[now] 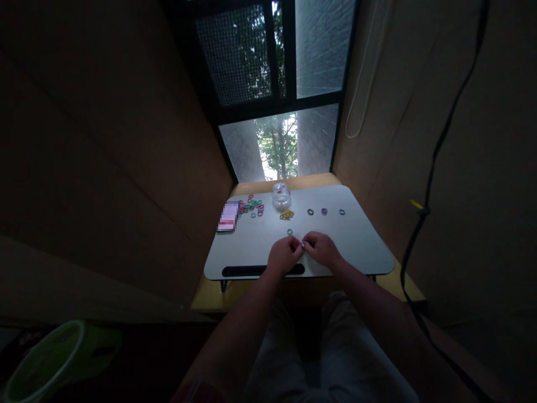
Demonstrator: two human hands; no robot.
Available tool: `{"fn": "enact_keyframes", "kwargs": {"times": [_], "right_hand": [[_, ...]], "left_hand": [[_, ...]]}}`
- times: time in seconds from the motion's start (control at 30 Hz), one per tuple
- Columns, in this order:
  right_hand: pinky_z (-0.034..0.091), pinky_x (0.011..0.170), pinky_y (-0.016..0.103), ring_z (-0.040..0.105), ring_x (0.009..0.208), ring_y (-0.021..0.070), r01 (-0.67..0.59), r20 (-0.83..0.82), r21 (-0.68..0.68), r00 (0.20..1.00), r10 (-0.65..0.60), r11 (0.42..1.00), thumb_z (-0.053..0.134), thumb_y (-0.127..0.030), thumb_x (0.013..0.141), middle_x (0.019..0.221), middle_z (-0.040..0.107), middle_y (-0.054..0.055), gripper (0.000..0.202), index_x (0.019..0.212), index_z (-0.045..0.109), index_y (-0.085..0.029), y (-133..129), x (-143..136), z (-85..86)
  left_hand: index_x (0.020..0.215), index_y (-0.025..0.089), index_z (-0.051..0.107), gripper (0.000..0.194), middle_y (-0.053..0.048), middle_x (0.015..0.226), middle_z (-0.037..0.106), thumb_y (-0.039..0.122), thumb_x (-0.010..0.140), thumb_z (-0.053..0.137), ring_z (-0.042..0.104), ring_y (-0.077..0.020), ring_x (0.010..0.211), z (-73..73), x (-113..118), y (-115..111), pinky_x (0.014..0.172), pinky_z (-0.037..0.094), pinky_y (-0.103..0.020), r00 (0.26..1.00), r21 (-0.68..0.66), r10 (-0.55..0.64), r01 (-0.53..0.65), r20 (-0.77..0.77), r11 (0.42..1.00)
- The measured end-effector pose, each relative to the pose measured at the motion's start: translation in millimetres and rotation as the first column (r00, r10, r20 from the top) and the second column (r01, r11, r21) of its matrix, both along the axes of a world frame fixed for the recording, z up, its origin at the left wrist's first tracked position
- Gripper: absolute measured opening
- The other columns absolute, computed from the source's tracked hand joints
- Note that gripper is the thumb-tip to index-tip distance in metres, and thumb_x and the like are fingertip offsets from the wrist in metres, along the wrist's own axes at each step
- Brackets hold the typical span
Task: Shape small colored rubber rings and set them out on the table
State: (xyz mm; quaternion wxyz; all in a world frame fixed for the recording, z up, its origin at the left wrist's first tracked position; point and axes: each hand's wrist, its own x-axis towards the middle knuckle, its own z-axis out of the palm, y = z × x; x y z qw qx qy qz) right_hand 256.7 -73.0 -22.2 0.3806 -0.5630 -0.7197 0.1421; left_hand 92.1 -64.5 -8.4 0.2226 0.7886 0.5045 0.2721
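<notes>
Near the front of the white folding table (pixel 251 246), my left hand (pixel 286 254) and my right hand (pixel 322 248) meet at the fingertips. Both are closed in a pinch around something too small to make out. Just beyond them lies a green ring (pixel 290 232). A cluster of yellow rings (pixel 287 215) sits in front of a clear plastic jar (pixel 281 197). Further right are a dark ring (pixel 310 212), a purple ring (pixel 324 212) and a teal ring (pixel 342 212), spaced apart. Several mixed-colour rings (pixel 250 206) form a loose pile at the left.
A phone (pixel 228 217) lies at the table's left edge. A black slot (pixel 245 271) runs along the front edge. The table stands on a wooden surface (pixel 205 298) below a window. A dark strap (pixel 436 151) hangs at the right; a green basket (pixel 46 358) is lower left.
</notes>
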Motion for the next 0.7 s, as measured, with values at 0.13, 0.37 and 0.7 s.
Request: {"fn": "enact_keyframes", "kwargs": {"times": [0.13,0.37,0.7], "right_hand": [[0.038,0.062,0.025,0.053,0.063,0.0130,0.029,0.007,0.000,1.000,-0.029,1.000,0.054,-0.020,0.076,0.068,0.062,0.001,0.010,0.070,0.063,-0.018,-1.0,-0.7,2.2],[0.037,0.060,0.024,0.052,0.062,0.0128,0.043,-0.027,-0.010,0.999,-0.044,0.999,0.054,-0.020,0.076,0.068,0.062,0.001,0.011,0.071,0.063,-0.019,-1.7,-1.2,2.0],[0.039,0.062,0.024,0.054,0.064,0.0136,0.042,-0.026,0.002,0.999,-0.042,0.999,0.052,-0.021,0.079,0.069,0.063,0.001,0.013,0.073,0.063,-0.019,-1.0,-0.6,0.8]], "left_hand": [[0.079,0.019,0.062,0.018,0.000,0.073,0.065,0.036,0.082,0.055,0.054,-0.0113,0.064,3.2,0.7,-1.3,0.061,0.038,-0.024,1.000,-0.014,0.012,-0.012,0.006,1.000],[0.078,0.019,0.061,0.018,0.000,0.072,0.064,0.036,0.082,0.054,0.053,-0.0114,0.064,7.4,1.2,-3.9,0.061,0.038,-0.024,1.000,-0.025,0.011,-0.011,0.013,1.000],[0.086,0.021,0.059,0.016,0.000,0.075,0.065,0.035,0.086,0.050,0.056,-0.0129,0.067,5.1,0.6,-1.5,0.063,0.038,-0.025,0.999,-0.011,0.032,-0.032,0.012,0.999]]}}
